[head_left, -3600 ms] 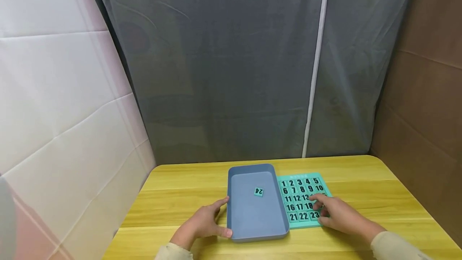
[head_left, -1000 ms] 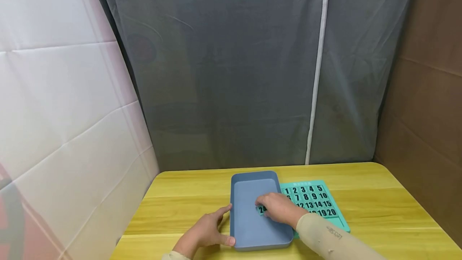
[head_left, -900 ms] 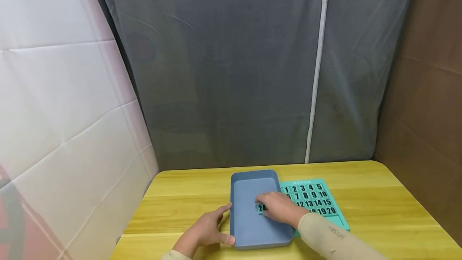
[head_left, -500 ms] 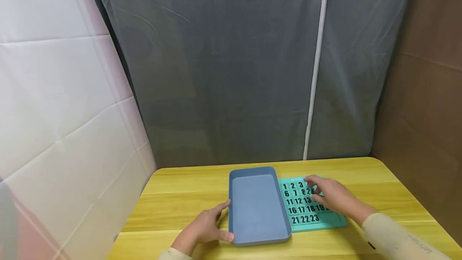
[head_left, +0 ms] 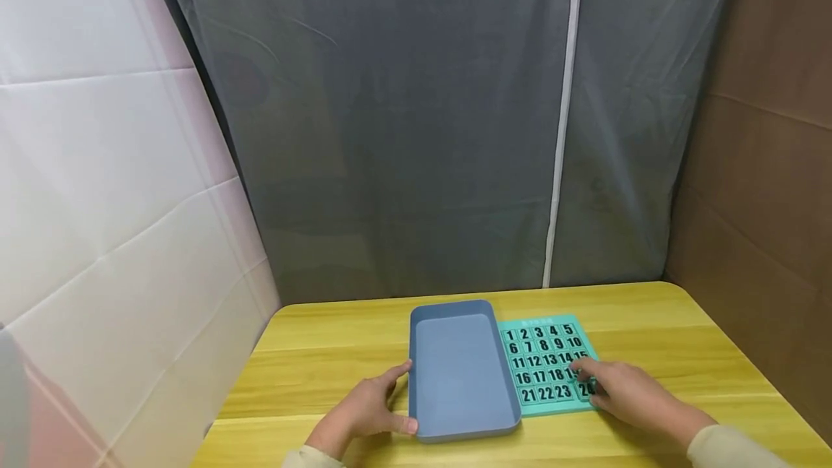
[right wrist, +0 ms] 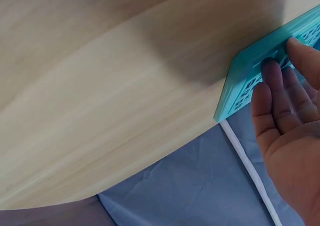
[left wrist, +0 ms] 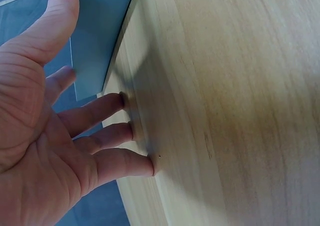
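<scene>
My left hand [head_left: 364,406] rests at the left side of a blue-grey tray [head_left: 463,374], thumb and index finger against its edge. In the left wrist view the other fingers of this hand [left wrist: 45,121] are spread, their tips on the table. Right of the tray lies a teal number board [head_left: 552,409] with rows of numbered tiles. My right hand [head_left: 630,392] pinches the number tile [head_left: 586,391] marked 24 at the board's bottom row, just right of the 23 tile. In the right wrist view, the fingers partly hide the tile at the board [right wrist: 240,65].
The yellow wood-grain table [head_left: 312,367] extends left and right of the tray and board. Behind it hangs a dark grey curtain [head_left: 403,165] with a white strip. A pale panel [head_left: 117,165] stands on the left, a brown one [head_left: 767,201] on the right.
My right hand took the 24 tile from the tray and carried it right, over the board, then down to its near right corner. The left hand has stayed at the tray.
</scene>
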`<action>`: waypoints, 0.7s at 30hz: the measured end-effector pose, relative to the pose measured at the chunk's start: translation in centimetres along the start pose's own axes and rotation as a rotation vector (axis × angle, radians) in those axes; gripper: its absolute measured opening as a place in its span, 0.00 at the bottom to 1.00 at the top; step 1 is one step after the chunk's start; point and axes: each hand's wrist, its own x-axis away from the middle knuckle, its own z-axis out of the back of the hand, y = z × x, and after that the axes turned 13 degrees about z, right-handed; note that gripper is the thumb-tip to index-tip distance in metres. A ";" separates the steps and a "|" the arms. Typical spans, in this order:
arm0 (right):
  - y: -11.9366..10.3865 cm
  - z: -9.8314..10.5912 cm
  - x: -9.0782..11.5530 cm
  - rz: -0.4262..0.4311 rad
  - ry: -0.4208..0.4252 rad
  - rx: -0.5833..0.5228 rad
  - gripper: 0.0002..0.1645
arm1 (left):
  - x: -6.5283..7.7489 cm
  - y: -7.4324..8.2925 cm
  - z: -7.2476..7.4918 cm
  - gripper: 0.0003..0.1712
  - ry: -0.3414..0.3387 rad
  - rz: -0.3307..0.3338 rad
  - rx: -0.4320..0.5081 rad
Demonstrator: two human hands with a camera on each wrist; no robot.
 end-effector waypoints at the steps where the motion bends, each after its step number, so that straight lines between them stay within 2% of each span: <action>1: -0.1 -0.1 0.0 -0.001 0.001 -0.002 0.27 | 0.0 0.0 0.0 0.63 -0.001 0.005 0.003; 5: -0.1 -0.4 -0.2 -0.001 0.012 0.005 0.27 | 0.1 -0.1 -0.1 0.63 0.003 0.007 0.009; 13: 0.0 -0.7 -0.3 -0.058 -0.007 -0.024 0.25 | 0.2 0.2 -0.2 0.63 -0.005 0.014 0.028; 21: -0.3 -1.1 -0.4 -0.099 0.031 0.010 0.22 | 0.2 0.4 -0.2 0.63 -0.002 0.006 0.021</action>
